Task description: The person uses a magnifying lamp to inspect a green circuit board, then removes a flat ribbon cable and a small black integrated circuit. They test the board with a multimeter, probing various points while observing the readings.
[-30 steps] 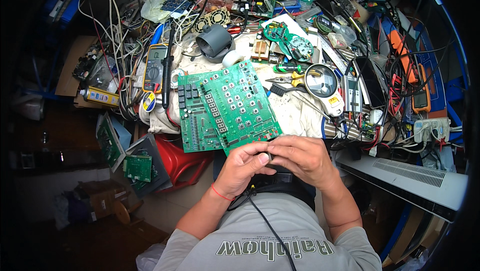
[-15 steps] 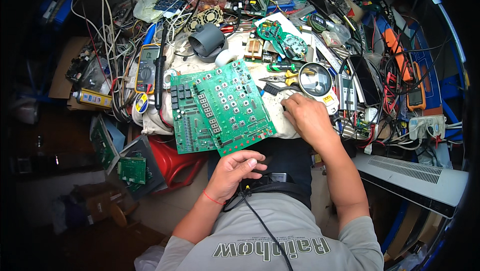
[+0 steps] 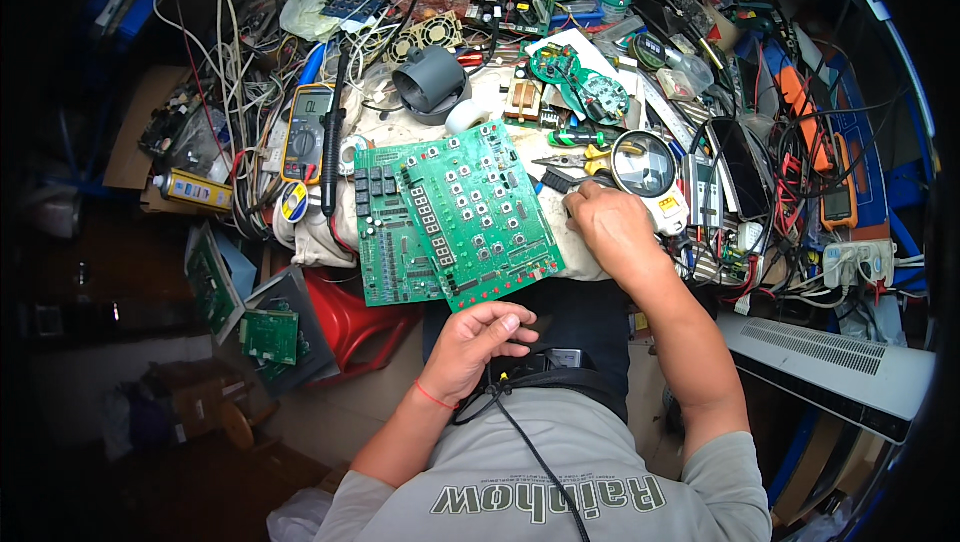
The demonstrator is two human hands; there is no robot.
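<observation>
Two green circuit boards lie overlapped on the pale cloth of the bench. The upper board [image 3: 490,227] carries push buttons and a row of digit displays; the lower board [image 3: 390,242] shows black relays. My left hand [image 3: 480,342] hovers just past the near edge of the upper board, its fingers loosely bent and apart, holding nothing. On the cloth to the right rests my right hand [image 3: 610,227], fingers curled and closed, their tips partly hidden. Just beyond it lie a black brush [image 3: 562,180], pliers with yellow handles [image 3: 596,157] and a round magnifier [image 3: 643,164].
A yellow multimeter [image 3: 304,132] with a black probe-like rod [image 3: 331,142] stands left of the boards. Behind them sit a grey pipe fitting [image 3: 430,80] and round green boards [image 3: 600,94]. Cables and electronic parts crowd the bench. A red stool [image 3: 350,327] stands below left.
The whole bench scene has shifted slightly right in the view. My left fingers have drawn a little closer together. The boards and my right hand keep nearly the same places on the bench.
</observation>
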